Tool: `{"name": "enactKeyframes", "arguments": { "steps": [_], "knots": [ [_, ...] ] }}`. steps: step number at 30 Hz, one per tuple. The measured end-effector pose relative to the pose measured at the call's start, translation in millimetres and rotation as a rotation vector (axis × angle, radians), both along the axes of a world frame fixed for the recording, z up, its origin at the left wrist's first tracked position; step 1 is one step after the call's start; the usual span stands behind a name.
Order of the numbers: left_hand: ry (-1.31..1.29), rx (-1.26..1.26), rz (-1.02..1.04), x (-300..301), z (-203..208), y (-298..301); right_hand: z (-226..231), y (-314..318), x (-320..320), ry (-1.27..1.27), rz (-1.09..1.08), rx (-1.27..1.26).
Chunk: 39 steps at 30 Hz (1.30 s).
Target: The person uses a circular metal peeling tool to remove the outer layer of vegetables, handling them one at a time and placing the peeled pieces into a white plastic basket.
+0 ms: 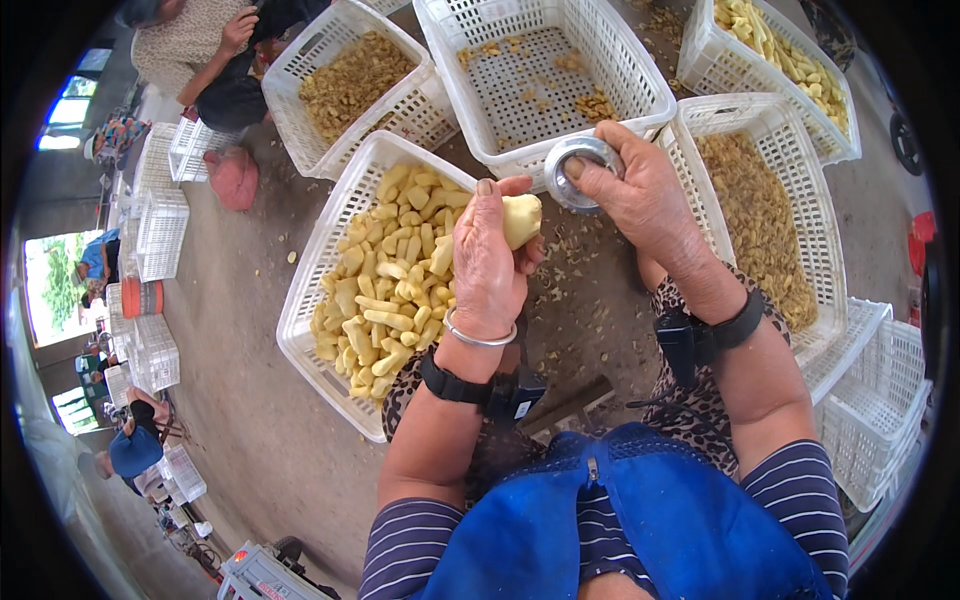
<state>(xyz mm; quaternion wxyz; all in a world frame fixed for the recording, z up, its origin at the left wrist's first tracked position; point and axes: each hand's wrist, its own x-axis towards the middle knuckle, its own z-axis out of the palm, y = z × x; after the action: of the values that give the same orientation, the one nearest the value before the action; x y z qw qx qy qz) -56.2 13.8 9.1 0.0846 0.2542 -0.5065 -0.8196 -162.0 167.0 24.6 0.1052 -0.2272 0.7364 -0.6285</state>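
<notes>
My left hand [485, 260] is closed around a pale, peeled ginger root [522, 218], whose rounded end sticks out past the fingers. In my right hand [650, 195] is a round silver metal tool [560, 160], with the thumb pressed on its face. The tool is a short distance from the ginger, not touching it. Under and left of my left hand stands a white slatted crate [305, 290], heaped with peeled yellow ginger pieces [385, 300]. A larger white crate [490, 150] lies just beyond both hands, with scraps scattered over its perforated bottom.
Crates of brown peelings stand at the far left [300, 150] and right [830, 240]. Another crate [850, 140] at the far right holds long yellow pieces. Empty crates [870, 400] are stacked at my right. A person [185, 50] sits at the far left near a pink bag [231, 178].
</notes>
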Motion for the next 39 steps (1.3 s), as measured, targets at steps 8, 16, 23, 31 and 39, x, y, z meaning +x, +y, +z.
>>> {"name": "enactKeyframes", "arguments": {
  "steps": [8, 16, 23, 31, 39],
  "knots": [
    [-0.002, 0.003, -0.023, -3, -4, 3, 8, -10, 15, -0.016, 0.1, 0.099],
    [-0.039, 0.004, -0.001, -3, -5, 6, 4, -14, 18, 0.132, 0.125, 0.106],
    [0.013, -0.201, -0.011, 3, -23, -3, 19, -8, 10, 0.112, -0.046, 0.11],
    [0.162, -0.604, -0.147, 5, -26, -6, 7, -2, 5, 0.038, -0.01, 0.098],
    [0.076, -0.204, -0.111, 4, -18, -1, 2, -7, 11, -0.028, 0.09, 0.065]
  ]
}}
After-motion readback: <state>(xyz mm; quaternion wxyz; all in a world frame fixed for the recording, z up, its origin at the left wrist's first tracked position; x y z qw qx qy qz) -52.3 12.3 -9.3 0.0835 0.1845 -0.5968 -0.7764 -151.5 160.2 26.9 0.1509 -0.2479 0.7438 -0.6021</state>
